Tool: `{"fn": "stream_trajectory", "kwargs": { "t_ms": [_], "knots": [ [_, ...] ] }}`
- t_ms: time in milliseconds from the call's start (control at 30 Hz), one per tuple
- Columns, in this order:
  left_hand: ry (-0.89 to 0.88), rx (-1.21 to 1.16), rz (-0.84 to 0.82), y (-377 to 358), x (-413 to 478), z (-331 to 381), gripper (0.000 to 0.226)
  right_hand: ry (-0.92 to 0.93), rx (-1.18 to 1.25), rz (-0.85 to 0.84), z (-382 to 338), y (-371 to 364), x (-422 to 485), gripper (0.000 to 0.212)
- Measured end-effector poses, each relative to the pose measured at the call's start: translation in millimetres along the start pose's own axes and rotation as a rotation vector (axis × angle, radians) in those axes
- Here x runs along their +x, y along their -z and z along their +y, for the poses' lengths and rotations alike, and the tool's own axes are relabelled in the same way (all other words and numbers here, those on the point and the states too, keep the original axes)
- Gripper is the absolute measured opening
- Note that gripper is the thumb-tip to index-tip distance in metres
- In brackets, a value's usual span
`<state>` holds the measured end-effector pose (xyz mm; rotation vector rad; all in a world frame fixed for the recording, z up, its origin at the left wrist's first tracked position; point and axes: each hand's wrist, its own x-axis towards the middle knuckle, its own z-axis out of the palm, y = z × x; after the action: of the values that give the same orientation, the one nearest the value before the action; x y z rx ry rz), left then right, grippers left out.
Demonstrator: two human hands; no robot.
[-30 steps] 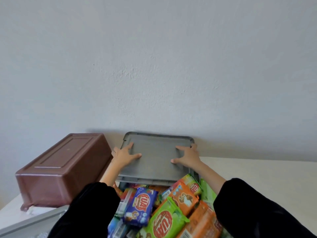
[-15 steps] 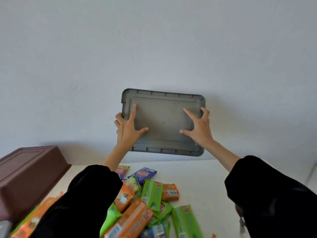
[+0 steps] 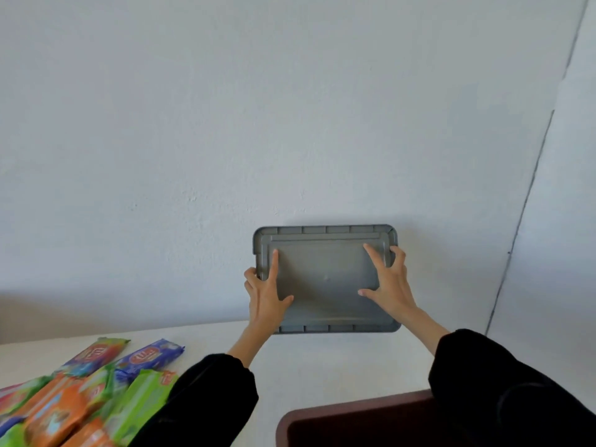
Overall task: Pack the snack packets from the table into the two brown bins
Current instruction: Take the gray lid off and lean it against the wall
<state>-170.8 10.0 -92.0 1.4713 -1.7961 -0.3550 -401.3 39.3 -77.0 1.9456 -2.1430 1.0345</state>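
Several snack packets [image 3: 80,391] in orange, green and blue wrappers lie heaped on the white table [image 3: 322,366] at the lower left. A brown bin [image 3: 342,414] shows its rim at the bottom edge, partly hidden by my right sleeve. I hold a grey bin [image 3: 325,279] up in front of the wall, its flat bottom facing me. My left hand [image 3: 266,295] grips its left edge, index finger and thumb pressed on the bottom. My right hand [image 3: 392,285] grips the right edge the same way.
A plain white wall fills the view behind the table, with a corner line running down at the right. A blue packet [image 3: 151,356] lies at the far end of the heap.
Both hands lifted the grey bin off the snack pile and carried it to the right. The brown bin at the left left the view; another brown bin appeared at the bottom.
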Motion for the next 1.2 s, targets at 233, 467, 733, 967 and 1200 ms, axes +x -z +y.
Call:
{"fn": "stream_trajectory", "kwargs": {
  "t_ms": [233,467,733,967,1200],
  "knots": [
    [0.051,0.092,-0.009,-25,15,-15,0.101,0.012,0.012,-0.052,21,-37,19,0.095],
    [0.085,0.116,0.001,-39,28,-35,0.102,0.027,-0.037,-0.100,23,-62,34,0.093],
    [0.038,0.145,-0.006,-40,28,-42,0.102,0.041,-0.137,-0.077,27,-63,35,0.094],
    [-0.015,0.233,-0.007,-16,21,-49,0.094,0.061,-0.181,0.015,15,-52,31,0.092],
    [-0.040,0.276,0.101,58,-11,-57,0.066,0.270,-0.089,0.000,-74,-53,23,0.084]
  ]
}}
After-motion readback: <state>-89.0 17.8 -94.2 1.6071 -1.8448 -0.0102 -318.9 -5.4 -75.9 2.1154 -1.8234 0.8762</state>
